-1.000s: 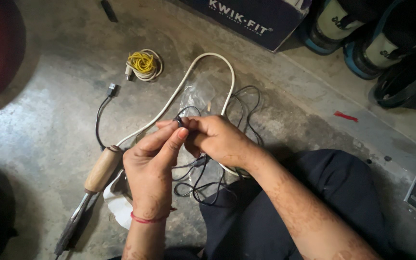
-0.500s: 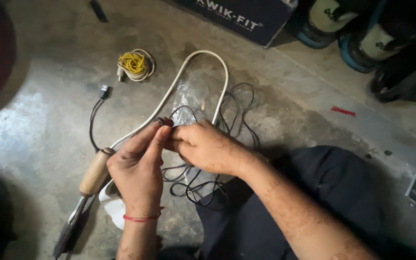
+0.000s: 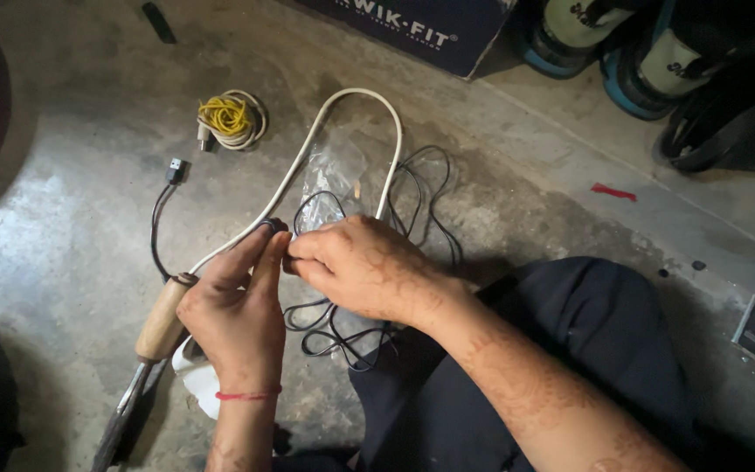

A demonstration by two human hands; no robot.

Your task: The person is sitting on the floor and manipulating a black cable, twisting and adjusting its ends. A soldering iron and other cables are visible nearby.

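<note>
Sitting on the concrete floor (image 3: 63, 227), my dark trouser leg (image 3: 587, 350) folded under me, everything laid out within arm's reach. Blue cardboard box (image 3: 430, 26) stands at the far edge, with dark containers (image 3: 657, 61) along the wall beside it, well apart from the work. White cord (image 3: 369, 109) arches in a hairpin loop ahead of me and runs back to the soldering iron (image 3: 161, 319), whose wooden handle lies just beside my left wrist, tip pointing away toward my near left, likely parked so it stays off my skin. Thin black wire (image 3: 421, 188) sprawls in loose loops over a clear plastic bag (image 3: 334, 166) and down under my hands; one end comes up between them. Left hand (image 3: 233, 306): fingers (image 3: 259, 253) nearly shut, thumb and forefinger pinching the wire's small dark end. Right hand (image 3: 364, 267): fingers (image 3: 308, 249) shut in a pinch on the same wire, touching the left fingertips, so the end is steadied from both sides for fine work. What exactly sits at the pinch I cannot tell; my fingers cover it. Black lead with a small plug (image 3: 174, 168) lies to the left. Yellow wire coil (image 3: 227, 118) rests farther out. Red scrap (image 3: 613, 191) lies off to the right.
</note>
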